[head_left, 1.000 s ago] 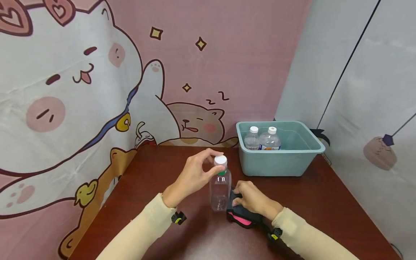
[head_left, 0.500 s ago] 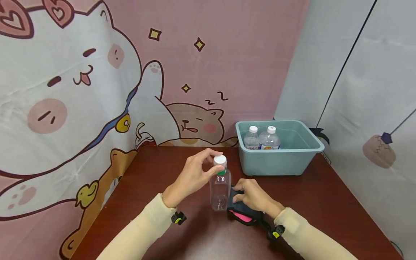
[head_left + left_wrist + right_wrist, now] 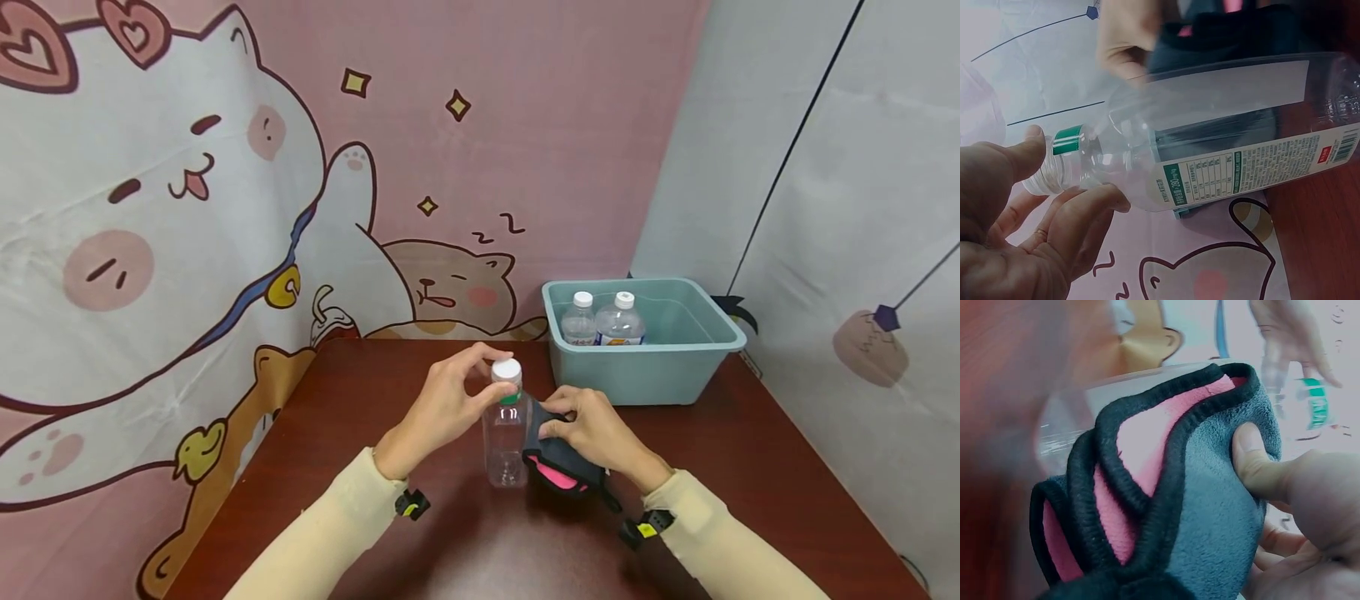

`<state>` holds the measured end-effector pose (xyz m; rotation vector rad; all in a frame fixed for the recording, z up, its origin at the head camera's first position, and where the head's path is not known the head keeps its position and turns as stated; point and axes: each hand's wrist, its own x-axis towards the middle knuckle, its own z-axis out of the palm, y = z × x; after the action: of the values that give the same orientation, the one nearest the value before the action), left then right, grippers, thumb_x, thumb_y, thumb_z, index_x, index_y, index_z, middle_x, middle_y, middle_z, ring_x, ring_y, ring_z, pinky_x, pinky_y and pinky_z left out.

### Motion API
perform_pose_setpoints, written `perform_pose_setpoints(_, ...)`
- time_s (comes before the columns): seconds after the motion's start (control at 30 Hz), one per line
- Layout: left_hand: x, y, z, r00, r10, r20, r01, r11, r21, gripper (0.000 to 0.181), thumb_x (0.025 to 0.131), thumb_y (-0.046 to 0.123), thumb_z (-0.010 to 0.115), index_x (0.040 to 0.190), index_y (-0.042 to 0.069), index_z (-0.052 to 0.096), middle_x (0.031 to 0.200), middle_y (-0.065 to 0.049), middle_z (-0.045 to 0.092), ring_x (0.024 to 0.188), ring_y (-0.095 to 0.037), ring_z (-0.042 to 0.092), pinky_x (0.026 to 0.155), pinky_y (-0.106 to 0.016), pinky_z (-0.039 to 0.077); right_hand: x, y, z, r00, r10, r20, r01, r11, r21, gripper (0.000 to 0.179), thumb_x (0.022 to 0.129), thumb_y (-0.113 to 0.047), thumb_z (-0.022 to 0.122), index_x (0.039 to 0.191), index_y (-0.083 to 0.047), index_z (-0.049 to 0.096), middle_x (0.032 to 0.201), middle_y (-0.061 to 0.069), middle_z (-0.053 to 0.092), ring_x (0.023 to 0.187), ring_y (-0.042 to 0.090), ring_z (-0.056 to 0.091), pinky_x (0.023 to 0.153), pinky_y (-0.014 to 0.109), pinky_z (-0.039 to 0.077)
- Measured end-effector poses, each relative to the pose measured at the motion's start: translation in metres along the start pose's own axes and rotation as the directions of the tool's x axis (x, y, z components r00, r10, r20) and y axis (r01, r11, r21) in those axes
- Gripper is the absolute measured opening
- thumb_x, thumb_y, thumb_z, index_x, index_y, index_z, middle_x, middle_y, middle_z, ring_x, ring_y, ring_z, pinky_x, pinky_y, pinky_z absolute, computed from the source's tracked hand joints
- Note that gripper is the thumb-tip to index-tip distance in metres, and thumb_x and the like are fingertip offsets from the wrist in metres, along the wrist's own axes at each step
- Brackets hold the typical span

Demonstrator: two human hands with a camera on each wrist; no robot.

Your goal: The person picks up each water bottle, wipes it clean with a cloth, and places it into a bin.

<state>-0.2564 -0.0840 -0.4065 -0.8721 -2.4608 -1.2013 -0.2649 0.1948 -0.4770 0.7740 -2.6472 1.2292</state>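
Observation:
A clear plastic bottle (image 3: 506,446) with a white cap (image 3: 507,370) and a green band at its neck stands upright on the table. My left hand (image 3: 448,404) holds it by the cap and neck, thumb on the near side. In the left wrist view a printed label (image 3: 1210,178) shows on the bottle. Between thumb and fingers, my right hand (image 3: 596,429) pinches a folded grey cloth (image 3: 562,460) with black edging and a pink inner side. The cloth is beside the bottle's right side, overlapping it in the right wrist view; my right fingers are partly hidden behind the cloth (image 3: 1222,500).
A light blue plastic bin (image 3: 630,379) stands at the back right of the brown table (image 3: 420,550). Two capped clear bottles, one a labelled bottle (image 3: 621,323), stand in its left part. A cartoon-printed cloth backdrop (image 3: 570,125) rises behind the table.
My right hand has risen slightly, lifting the grey cloth from lying flat on the table and tilting it up beside the bottle. The left hand and bottle have stayed in place.

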Motion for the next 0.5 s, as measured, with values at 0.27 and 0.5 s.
perform_pose_setpoints(0.27,-0.001,0.002,-0.003,1.000,0.000,0.001,0.000,1.000,0.008,0.050,0.100,0.023,0.095,0.144,0.015,0.074,0.125,-0.007,0.084,0.103,-0.020,0.077,0.091,-0.037,0.070,0.013,-0.026,-0.013,0.993,-0.031,-0.113,0.036,0.998,0.046,0.034,0.094,-0.015,0.099,0.126,-0.009,0.091,0.110,0.000,0.085,0.093,0.008,0.075,0.073,0.022,0.060)
perform_pose_setpoints(0.5,0.001,0.001,-0.001,1.000,0.020,-0.011,-0.020,1.000,0.017,0.048,0.100,0.024,0.095,0.143,0.015,0.075,0.122,-0.006,0.084,0.101,-0.018,0.077,0.088,-0.030,0.066,0.020,-0.038,-0.013,0.982,-0.063,-0.179,0.078,0.994,0.076,0.030,0.096,-0.018,0.098,0.125,-0.012,0.092,0.110,0.002,0.085,0.094,0.009,0.072,0.074,0.020,0.057)
